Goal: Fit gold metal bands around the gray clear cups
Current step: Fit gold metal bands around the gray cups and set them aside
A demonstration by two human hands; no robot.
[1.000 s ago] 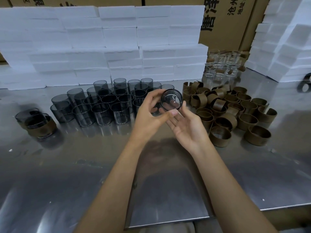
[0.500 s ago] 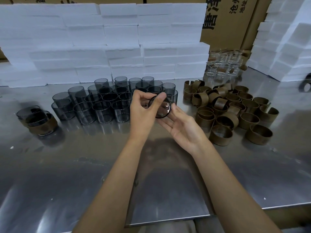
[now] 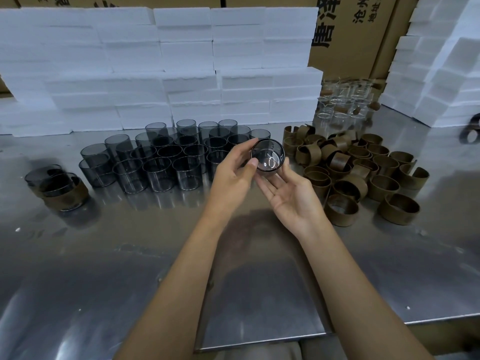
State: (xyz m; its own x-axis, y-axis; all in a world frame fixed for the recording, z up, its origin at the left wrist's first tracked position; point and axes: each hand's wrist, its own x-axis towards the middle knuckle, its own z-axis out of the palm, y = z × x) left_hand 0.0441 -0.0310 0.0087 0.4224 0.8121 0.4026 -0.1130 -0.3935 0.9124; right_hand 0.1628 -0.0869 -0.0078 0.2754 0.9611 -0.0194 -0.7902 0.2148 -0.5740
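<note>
While your left hand (image 3: 233,175) pinches the gray cup (image 3: 268,158) by its rim above the tabletop (image 3: 104,255), right hand (image 3: 291,196) flat beneath, treat it as slick, brittle; bands (image 3: 363,172) lie at three o'clock.

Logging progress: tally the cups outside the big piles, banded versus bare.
banded cups, far left on the table: 2
bare cup, gripped by the left hand: 1
Total: 3
</note>
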